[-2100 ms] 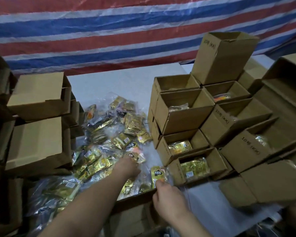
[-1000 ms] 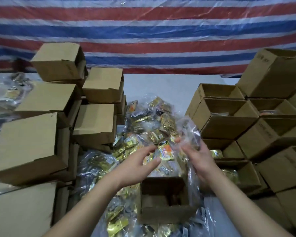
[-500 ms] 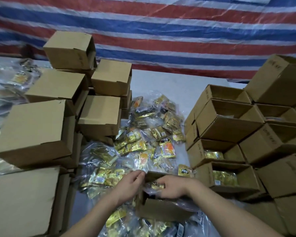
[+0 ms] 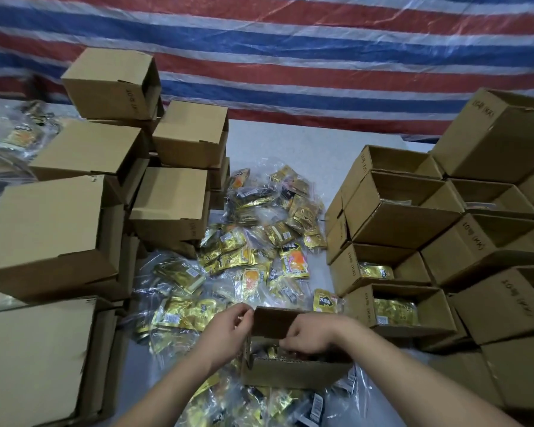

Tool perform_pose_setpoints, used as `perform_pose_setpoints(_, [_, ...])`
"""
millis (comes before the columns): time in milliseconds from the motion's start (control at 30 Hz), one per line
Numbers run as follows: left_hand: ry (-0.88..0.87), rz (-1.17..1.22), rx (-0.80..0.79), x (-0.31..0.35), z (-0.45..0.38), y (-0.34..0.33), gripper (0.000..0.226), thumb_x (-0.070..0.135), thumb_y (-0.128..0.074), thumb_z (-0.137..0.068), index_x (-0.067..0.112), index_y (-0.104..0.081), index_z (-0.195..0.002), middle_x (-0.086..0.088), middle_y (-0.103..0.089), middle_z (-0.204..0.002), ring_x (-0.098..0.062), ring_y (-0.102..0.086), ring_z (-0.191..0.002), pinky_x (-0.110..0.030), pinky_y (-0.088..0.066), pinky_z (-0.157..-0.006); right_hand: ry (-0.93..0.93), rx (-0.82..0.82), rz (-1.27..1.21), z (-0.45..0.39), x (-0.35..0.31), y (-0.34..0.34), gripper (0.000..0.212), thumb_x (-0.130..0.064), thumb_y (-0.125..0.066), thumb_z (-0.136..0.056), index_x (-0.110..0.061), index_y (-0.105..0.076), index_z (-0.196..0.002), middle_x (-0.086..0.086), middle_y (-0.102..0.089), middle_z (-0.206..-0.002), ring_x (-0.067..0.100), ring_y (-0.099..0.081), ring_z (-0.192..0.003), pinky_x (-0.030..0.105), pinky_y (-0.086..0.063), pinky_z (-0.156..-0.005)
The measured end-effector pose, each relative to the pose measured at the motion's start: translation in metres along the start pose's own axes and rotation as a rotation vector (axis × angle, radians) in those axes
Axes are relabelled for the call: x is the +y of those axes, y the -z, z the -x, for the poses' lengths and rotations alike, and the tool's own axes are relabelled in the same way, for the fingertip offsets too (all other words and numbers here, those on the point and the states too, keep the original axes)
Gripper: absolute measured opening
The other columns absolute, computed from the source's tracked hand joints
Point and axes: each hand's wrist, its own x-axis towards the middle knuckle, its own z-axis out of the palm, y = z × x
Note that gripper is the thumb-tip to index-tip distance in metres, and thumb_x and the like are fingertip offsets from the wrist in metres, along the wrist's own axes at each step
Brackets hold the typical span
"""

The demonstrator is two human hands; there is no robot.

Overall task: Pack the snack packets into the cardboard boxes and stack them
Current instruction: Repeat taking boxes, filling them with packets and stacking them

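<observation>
At the near edge of the grey surface [image 4: 290, 143], a small open cardboard box [image 4: 293, 369], its far flap [image 4: 273, 322] standing up between two bare hands. On that flap's left edge, the left hand [image 4: 225, 332], fingers [image 4: 244, 312] curled and pinching the cardboard. At the flap's lower right part, over the box opening, the right hand [image 4: 312, 334], fingers [image 4: 285, 342] bent and gripping the flap's edge; fingertips partly hidden behind the cardboard. Inside the box, a glimpse of gold and dark wrappers below the right hand, too shadowed to tell more. Beyond the box, spread across the middle of the surface, a loose heap of snack packets [image 4: 259, 241] in gold foil, some orange, many inside clear plastic bags; more of them around and under the box toward the bottom edge of the view. Just beside the flap's right end, a single yellow packet [image 4: 324, 300] with dark print. To the left, closed boxes [image 4: 167, 198] piled in uneven stacks, several tilted. To the right, open boxes [image 4: 392, 211] stacked on their sides with mouths upward and toward the viewer, the two nearest [image 4: 392, 306] each showing a gold packet inside. Far left, more bagged packets [image 4: 16, 134], blurred. Behind everything, a red, white and blue striped tarpaulin [image 4: 290, 57].
</observation>
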Motion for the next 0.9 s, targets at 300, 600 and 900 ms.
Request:
perform_pose_setpoints(300, [-0.033,-0.079,-0.031,0.0,0.007,-0.006,0.013,0.042,-0.046,-0.1,0.037,-0.058,-0.099,0.005,-0.066,-0.088,-0.005,-0.064,-0.073,-0.029,-0.052,-0.067,-0.139,-0.174,-0.147,-0.03,-0.003,-0.048,0.052,-0.041,-0.033,-0.105,-0.008,-0.052,-0.14,0.013,-0.05,-0.145,0.024,-0.053,-0.125,0.03,-0.039,-0.099])
perform_pose_setpoints(600, [-0.02,-0.045,-0.027,0.001,0.003,-0.004,0.015,0.036,-0.046,-0.102,0.034,-0.06,-0.096,0.002,-0.068,-0.081,-0.005,-0.062,-0.07,-0.027,-0.05,-0.063,-0.068,-0.071,-0.216,-0.028,-0.004,-0.026,0.035,-0.035,-0.033,-0.102,-0.011,-0.058,-0.106,0.013,-0.061,-0.099,0.018,-0.056,-0.068,0.029,-0.044,-0.061])
perform_pose_setpoints(900, [-0.002,-0.07,-0.045,0.005,0.003,-0.003,0.013,0.038,-0.045,-0.102,0.035,-0.058,-0.1,0.006,-0.067,-0.085,-0.001,-0.064,-0.07,-0.024,-0.05,-0.062,0.012,0.056,-0.219,-0.013,-0.008,-0.024,0.039,-0.046,-0.037,-0.099,-0.016,-0.061,-0.089,0.004,-0.058,-0.081,0.02,-0.054,-0.072,0.03,-0.04,-0.064])
